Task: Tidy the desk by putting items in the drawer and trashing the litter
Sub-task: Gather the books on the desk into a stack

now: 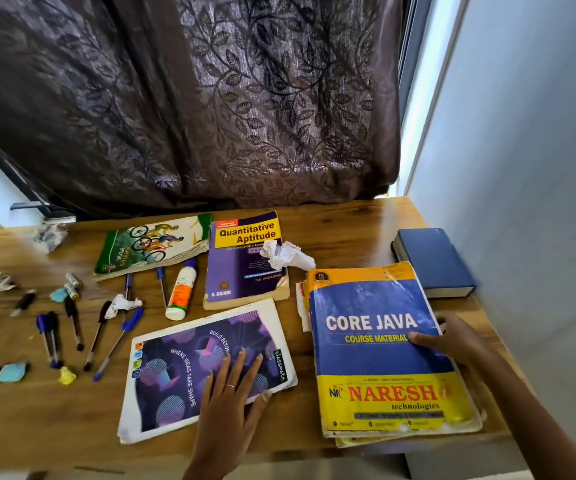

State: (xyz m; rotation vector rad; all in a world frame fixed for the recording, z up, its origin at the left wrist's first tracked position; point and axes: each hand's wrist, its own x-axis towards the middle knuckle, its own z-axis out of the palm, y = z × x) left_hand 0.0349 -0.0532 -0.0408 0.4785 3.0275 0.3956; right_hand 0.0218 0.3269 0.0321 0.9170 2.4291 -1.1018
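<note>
Head view: both hands on books, litter scattered across the tabletop

Left hand lies flat with fingers spread on the classmate notebook at the front edge of the wooden tabletop. Right hand grips the right edge of the CORE JAVA book — thumb on the cover, fingers curled round the edge. Behind it, a blue hardcover book near the wall. Crumpled white paper sits on the Quantitative Aptitude book; another paper ball lies among the pens — left side. Glue bottle lies between the pens and that book. Cycling-cover book at the back.
</note>
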